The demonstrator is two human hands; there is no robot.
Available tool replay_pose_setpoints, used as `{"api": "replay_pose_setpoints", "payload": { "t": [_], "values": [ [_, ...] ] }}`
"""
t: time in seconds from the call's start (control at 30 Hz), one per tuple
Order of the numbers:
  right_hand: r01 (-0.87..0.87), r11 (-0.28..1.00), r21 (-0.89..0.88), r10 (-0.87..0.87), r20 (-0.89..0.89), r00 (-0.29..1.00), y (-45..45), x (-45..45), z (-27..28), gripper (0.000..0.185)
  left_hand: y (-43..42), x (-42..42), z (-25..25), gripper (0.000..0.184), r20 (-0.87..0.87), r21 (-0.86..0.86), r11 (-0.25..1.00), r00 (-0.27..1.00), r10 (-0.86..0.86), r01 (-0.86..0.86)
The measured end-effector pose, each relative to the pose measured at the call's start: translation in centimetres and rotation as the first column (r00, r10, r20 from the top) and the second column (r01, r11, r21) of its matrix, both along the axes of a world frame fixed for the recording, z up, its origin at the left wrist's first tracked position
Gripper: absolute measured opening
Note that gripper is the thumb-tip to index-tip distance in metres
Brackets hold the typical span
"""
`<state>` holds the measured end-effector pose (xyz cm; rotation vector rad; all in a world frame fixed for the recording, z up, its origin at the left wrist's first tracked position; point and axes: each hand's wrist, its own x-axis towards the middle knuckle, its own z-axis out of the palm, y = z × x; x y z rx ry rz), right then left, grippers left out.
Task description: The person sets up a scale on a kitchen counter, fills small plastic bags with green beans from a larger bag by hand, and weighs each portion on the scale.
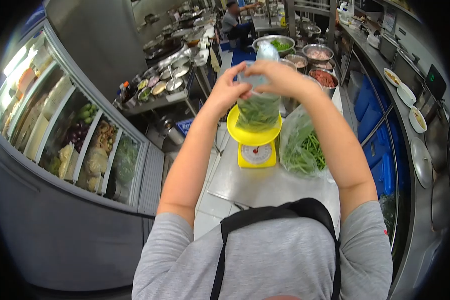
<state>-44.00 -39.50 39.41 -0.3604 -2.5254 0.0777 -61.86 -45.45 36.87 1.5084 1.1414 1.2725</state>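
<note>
A clear plastic bag of cut green vegetables (257, 111) stands upright on the yellow pan (233, 131) of a kitchen scale (256, 154). My left hand (230, 90) pinches the left side of the bag's mouth. On the other side, my right hand (280, 79) is curled with its fingers on the bag's upper edge. The scale's round dial faces me. Right of the scale lies a larger clear bag of long green beans (311, 152), under my right forearm.
The steel table (245, 187) holds the scale. Beyond it stand metal bowls of red meat (324, 78), pale meat (317, 52) and chopped greens (281, 45). A glass-front fridge (75, 125) is at left, a counter with dishes (407, 95) at right. A person (235, 25) sits far back.
</note>
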Motion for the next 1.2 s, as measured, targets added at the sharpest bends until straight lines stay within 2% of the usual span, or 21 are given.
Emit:
{"api": "replay_pose_setpoints", "payload": {
  "t": [0.07, 0.1, 0.13, 0.17, 0.2, 0.27, 0.3, 0.33, 0.37, 0.43, 0.47, 0.5, 0.57, 0.67, 0.8, 0.87, 0.97, 1.03, 1.1, 1.13, 1.2],
  "values": [
    [0.007, 0.995, -0.098, -0.020, -0.135, 0.991, -2.8, 2.9, 0.9, 0.031, -0.5, 0.2, 0.0, 0.062, -0.060, 0.016, 1.000, 0.998, 0.002, -0.001],
    [0.086, 0.966, -0.243, -0.118, -0.124, 0.985, -4.1, 4.7, 0.8, 0.024, -0.5, 0.3, -0.3, 0.061, -0.078, 0.040, 0.999, 0.997, 0.014, -0.011],
    [0.155, 0.932, -0.329, -0.184, -0.058, 0.981, -4.8, 6.7, 0.4, 0.017, -0.5, 0.5, -0.6, 0.059, -0.084, 0.048, 0.999, 0.996, 0.015, -0.011],
    [0.229, 0.942, -0.246, -0.210, 0.101, 0.972, -4.7, 8.7, -0.6, 0.013, -0.5, 0.6, -0.7, 0.058, -0.095, 0.059, 0.998, 0.995, 0.013, -0.008],
    [0.372, 0.867, -0.332, -0.280, 0.294, 0.914, -5.0, 10.8, -2.0, 0.012, -0.7, 0.7, -0.4, 0.056, -0.124, 0.052, 0.999, 0.992, 0.010, -0.003],
    [0.559, 0.627, -0.542, -0.201, 0.581, 0.789, -4.3, 14.4, -6.7, 0.012, -0.7, 0.8, -0.6, 0.051, -0.155, 0.059, 0.998, 0.988, 0.000, 0.010],
    [0.600, 0.650, -0.466, -0.192, 0.664, 0.723, -3.5, 15.6, -9.8, 0.011, -0.6, 1.0, -0.5, 0.050, -0.157, 0.065, 0.998, 0.988, -0.002, 0.012],
    [0.660, 0.602, -0.450, -0.224, 0.698, 0.681, -3.3, 16.1, -12.9, 0.011, -0.3, 0.9, -0.5, 0.050, -0.175, 0.071, 0.997, 0.984, -0.006, 0.018],
    [0.613, 0.712, -0.343, -0.221, 0.719, 0.659, -2.6, 16.6, -16.8, 0.028, 0.3, 0.9, -0.7, 0.050, -0.193, 0.075, 0.997, 0.981, -0.014, 0.029],
    [0.484, 0.786, -0.385, -0.235, 0.538, 0.810, -3.4, 16.8, -22.2, 0.055, 1.9, 0.8, -1.9, 0.051, -0.187, 0.142, 0.990, 0.982, 0.007, 0.020],
    [0.487, 0.781, -0.391, -0.237, 0.537, 0.810, -4.1, 16.6, -22.9, 0.055, 2.6, 0.4, -2.0, 0.053, -0.164, 0.056, 0.997, 0.986, -0.042, 0.052],
    [0.565, 0.756, -0.332, -0.329, 0.553, 0.765, -5.1, 15.8, -23.2, 0.055, 2.6, 0.2, -1.6, 0.055, -0.139, -0.030, 0.996, 0.986, -0.089, 0.085],
    [0.641, 0.715, -0.281, -0.420, 0.560, 0.714, -5.8, 15.3, -23.4, 0.056, 2.3, 0.3, -1.4, 0.054, -0.089, -0.034, 0.997, 0.993, -0.076, 0.074],
    [0.553, 0.809, -0.202, -0.393, 0.514, 0.762, -5.7, 15.6, -23.0, 0.023, 1.6, 0.5, -1.1, 0.054, -0.012, -0.025, 0.998, 0.998, -0.062, 0.062],
    [0.508, 0.838, -0.199, -0.374, 0.469, 0.800, -5.5, 16.4, -22.8, 0.026, -1.3, 2.1, 0.9, 0.056, -0.016, 0.011, 1.000, 1.000, -0.005, 0.005],
    [0.471, 0.792, -0.388, -0.386, 0.280, 0.879, -5.0, 16.8, -22.3, 0.022, -1.8, 1.9, 1.1, 0.057, -0.054, -0.027, 0.999, 0.998, 0.030, -0.032],
    [0.483, 0.792, -0.374, -0.390, 0.300, 0.871, -3.7, 17.7, -22.0, 0.017, -2.0, 1.9, 0.8, 0.055, -0.052, -0.034, 0.999, 0.999, 0.014, -0.016],
    [0.501, 0.805, -0.317, -0.421, 0.291, 0.859, -3.9, 17.4, -20.8, 0.015, -1.6, 1.5, 0.6, 0.055, -0.082, -0.040, 0.999, 0.997, 0.015, -0.018],
    [0.370, 0.929, -0.033, -0.370, 0.002, 0.929, -3.6, 17.3, -20.5, 0.018, -1.3, 1.6, 0.4, 0.054, -0.112, -0.045, 0.999, 0.994, 0.013, -0.018],
    [0.368, 0.929, -0.032, -0.368, -0.002, 0.930, -3.5, 17.2, -20.3, 0.018, -1.2, 1.8, 0.4, 0.054, -0.107, -0.049, 0.998, 0.993, 0.041, -0.047],
    [0.393, 0.891, -0.229, -0.408, -0.020, 0.913, -3.5, 17.2, -19.9, 0.018, -1.3, 2.3, 0.6, 0.054, -0.103, -0.053, 0.996, 0.992, 0.073, -0.079]
  ]
}}
